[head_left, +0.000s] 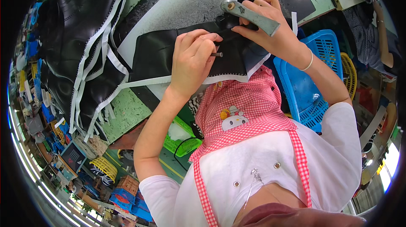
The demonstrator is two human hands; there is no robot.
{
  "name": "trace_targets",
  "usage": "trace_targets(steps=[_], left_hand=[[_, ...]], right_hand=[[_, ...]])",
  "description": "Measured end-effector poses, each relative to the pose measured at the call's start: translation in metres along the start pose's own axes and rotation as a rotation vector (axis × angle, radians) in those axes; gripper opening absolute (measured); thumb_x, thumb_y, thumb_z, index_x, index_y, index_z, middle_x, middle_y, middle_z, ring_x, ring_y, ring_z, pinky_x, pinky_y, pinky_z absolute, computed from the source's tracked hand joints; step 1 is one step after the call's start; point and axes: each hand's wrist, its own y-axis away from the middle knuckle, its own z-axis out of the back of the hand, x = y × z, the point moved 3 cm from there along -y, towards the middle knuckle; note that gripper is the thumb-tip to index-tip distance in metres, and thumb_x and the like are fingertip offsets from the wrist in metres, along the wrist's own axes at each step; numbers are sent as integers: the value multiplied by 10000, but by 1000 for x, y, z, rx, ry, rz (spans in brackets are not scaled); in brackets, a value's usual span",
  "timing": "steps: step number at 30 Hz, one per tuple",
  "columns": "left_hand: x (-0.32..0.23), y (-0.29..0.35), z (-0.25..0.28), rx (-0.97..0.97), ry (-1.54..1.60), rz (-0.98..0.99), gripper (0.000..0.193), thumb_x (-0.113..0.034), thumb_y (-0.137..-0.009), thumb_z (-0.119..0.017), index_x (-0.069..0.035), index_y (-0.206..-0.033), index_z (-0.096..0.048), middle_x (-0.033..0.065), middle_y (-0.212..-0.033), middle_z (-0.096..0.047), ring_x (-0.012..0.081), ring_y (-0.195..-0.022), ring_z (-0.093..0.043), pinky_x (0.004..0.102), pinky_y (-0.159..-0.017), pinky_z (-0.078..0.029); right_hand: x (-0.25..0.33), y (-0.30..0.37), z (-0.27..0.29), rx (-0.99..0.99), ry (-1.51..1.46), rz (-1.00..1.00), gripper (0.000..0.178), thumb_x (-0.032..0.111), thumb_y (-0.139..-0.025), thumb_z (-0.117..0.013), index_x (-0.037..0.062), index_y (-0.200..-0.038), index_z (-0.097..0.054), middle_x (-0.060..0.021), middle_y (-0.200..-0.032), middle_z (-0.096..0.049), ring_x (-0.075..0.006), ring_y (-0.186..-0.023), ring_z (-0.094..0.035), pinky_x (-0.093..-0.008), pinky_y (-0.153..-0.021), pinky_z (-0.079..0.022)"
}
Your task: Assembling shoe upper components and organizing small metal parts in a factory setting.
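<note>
Beneath us spreads a green counter (122, 119). Our left fingers (192, 44) pinch a metal rod (217, 54); our right fingers (253, 36) wrap a hammer (254, 16), seemingly paired for striking. Black leather (155, 50) lies under both hands on a pale board (182, 5), which likely shields the counter. Left of it, a pile of black pieces (84, 9) crowds our space; a blue basket (312, 115) sits right.
</note>
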Motion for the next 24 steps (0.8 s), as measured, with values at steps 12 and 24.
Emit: trace_targets(steps=[12, 24], left_hand=[[-3, 2, 2, 2, -75, 55, 322, 47, -660, -679, -50, -953, -587, -11, -953, -687, 208, -981, -616, 355, -810, -437], [-1, -9, 25, 4, 50, 131, 113, -69, -809, -559, -52, -920, -573, 79, -968, -642, 259, -935, -588, 364, -787, -432]], right_hand=[[32, 11, 42, 181, -251, 24, 254, 175, -867, -694, 36, -982, -515, -155, -714, -555, -356, -624, -562, -338, -543, -445], [24, 22, 12, 206, -227, -76, 189, 113, -927, -615, 7, -1047, -516, -207, -672, -511, -379, -576, -507, -360, -500, -385]])
